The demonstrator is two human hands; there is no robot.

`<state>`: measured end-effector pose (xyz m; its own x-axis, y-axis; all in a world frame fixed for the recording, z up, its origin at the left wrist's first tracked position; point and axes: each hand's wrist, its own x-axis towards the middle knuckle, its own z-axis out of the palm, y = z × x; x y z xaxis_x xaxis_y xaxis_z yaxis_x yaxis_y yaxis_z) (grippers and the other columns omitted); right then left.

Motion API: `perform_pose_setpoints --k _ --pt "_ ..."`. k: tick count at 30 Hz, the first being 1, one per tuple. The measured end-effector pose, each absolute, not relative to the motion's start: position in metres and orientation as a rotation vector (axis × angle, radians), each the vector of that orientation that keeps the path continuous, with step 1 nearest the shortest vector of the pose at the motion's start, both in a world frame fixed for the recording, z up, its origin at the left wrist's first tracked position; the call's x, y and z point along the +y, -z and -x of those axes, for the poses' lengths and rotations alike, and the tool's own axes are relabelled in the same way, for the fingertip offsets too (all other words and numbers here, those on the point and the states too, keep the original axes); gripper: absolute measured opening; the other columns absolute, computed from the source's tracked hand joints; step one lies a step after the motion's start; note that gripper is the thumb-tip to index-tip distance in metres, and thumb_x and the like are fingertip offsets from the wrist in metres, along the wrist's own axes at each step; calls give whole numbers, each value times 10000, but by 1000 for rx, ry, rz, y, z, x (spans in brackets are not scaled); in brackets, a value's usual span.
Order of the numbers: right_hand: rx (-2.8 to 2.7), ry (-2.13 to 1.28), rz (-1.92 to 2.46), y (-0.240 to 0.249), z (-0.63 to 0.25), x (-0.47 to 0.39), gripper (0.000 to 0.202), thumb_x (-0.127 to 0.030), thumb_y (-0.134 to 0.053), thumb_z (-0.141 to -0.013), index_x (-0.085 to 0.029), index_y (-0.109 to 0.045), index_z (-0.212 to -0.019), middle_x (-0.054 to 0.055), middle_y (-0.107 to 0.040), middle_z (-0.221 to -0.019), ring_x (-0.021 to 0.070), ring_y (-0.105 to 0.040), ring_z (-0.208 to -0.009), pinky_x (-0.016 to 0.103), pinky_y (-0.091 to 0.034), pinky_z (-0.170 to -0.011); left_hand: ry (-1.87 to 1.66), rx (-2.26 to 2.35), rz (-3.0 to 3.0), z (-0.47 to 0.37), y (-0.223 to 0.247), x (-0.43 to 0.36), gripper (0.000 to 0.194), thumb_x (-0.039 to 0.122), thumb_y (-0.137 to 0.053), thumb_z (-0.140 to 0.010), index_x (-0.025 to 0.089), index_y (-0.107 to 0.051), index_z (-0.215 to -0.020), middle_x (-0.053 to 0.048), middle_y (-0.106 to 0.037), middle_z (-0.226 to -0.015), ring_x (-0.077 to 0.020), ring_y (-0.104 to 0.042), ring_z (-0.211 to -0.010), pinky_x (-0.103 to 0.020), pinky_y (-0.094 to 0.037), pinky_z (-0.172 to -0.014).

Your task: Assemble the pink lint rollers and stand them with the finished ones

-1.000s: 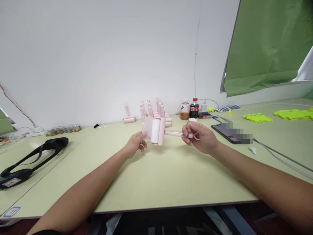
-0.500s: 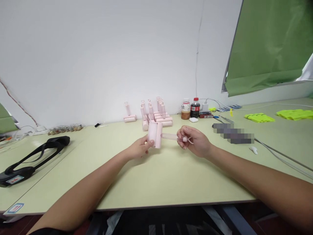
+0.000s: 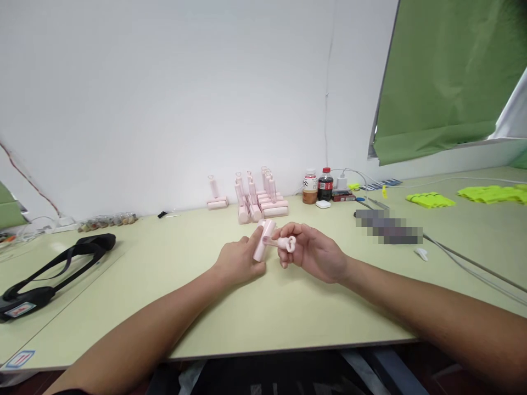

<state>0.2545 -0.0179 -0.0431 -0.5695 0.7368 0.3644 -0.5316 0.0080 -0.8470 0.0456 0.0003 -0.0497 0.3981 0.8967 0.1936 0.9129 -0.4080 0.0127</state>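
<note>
A pale pink lint roller [image 3: 265,240] is between my hands, above the table. My left hand [image 3: 237,262] grips its roller head from the left, with the thumb and fingers against its side. The handle points right toward me and ends in a heart-shaped loop. My right hand [image 3: 315,253] has its fingers curled around the handle behind the loop, palm turned partly up; some fingertips are hidden. Just beyond, a group of similar pink lint rollers [image 3: 268,209] stands with handles up. One more lint roller [image 3: 217,203] stands apart to their left.
Against the wall are a juice bottle [image 3: 309,189], a cola bottle [image 3: 325,186] and a white case [image 3: 323,204]. Folded neon yellow cloths [image 3: 430,199] lie at the right, near cables. A black headset-like frame [image 3: 61,269] lies at the left.
The lint roller has turned so its handle end points more toward me, and its head has tilted and dropped lower. My right hand has moved left, closer to my left hand.
</note>
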Motion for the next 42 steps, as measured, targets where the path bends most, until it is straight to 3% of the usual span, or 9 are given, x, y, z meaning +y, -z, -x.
perform_pose_setpoints --k 4,8,14,19,26,28,31,34,42 --pt "-1464 -1694 182 44 -252 -19 425 -489 -576 -893 -303 -532 -1273 64 -439 -1401 214 -583 -1012 396 -512 -833 249 -1601 2664 -50 54 -7 851 435 -481 -816 227 -73 -1532 -56 -704 -1007 -252 -676 -796 -299 -437 -613" --pt "-1495 -1599 276 47 -253 -14 495 -437 -612 -890 -379 -439 -1350 40 -216 -1565 213 -583 -1064 405 -521 -842 150 -1686 2626 -43 50 -19 703 444 -440 -834 182 -277 -1466 -59 -726 -869 -263 -681 -757 -305 -420 -585" --pt "-1570 -1512 359 55 -265 -4 433 -459 -560 -923 -299 -473 -1316 122 -402 -1422 204 -629 -954 406 -532 -799 -56 -1960 2357 6 32 -38 441 502 -387 -860 183 -589 -1088 -98 -709 -827 -268 -657 -695 -311 -362 -528" --pt "-1654 -1493 423 60 -268 -2 473 -466 -590 -904 -274 -469 -1319 123 -471 -1328 196 -650 -903 394 -531 -779 0 -2147 2203 37 29 -15 389 514 -410 -838 175 -599 -855 -112 -704 -837 -257 -648 -700 -306 -348 -510" --pt "-1743 -1467 506 58 -266 -3 554 -540 -619 -863 -248 -466 -1309 118 -517 -1261 185 -662 -865 379 -533 -762 189 -2288 2116 23 37 97 413 528 -470 -829 155 -634 -899 -146 -720 -975 -282 -678 -847 -311 -449 -637" --pt "-1765 -1467 526 59 -267 -2 551 -535 -617 -867 -241 -461 -1306 119 -521 -1250 180 -664 -854 373 -536 -752 238 -2315 2108 14 38 132 476 555 -448 -850 140 -631 -994 -163 -711 -1047 -282 -679 -913 -300 -467 -660" --pt "-1795 -1460 538 61 -268 -1 543 -512 -620 -872 -240 -450 -1310 119 -519 -1249 174 -667 -853 363 -539 -744 313 -2307 2100 7 43 169 653 524 -495 -850 107 -422 -1347 -182 -660 -1200 -294 -646 -1059 -307 -488 -736" --pt "-1820 -1453 538 61 -269 -2 549 -498 -637 -863 -237 -447 -1307 115 -525 -1240 169 -663 -852 362 -540 -749 327 -2315 2078 11 53 183 764 406 -524 -852 71 -216 -1466 -216 -612 -1274 -315 -615 -1132 -345 -491 -814" --pt "-1993 -1528 708 68 -261 -6 511 -461 -683 -829 -165 -537 -1219 109 -601 -1147 132 -623 -801 319 -512 -748 244 -2131 2245 31 67 178 476 336 -488 -925 185 -453 -1375 -133 -525 -1399 -270 -524 -1248 -381 -438 -1008"
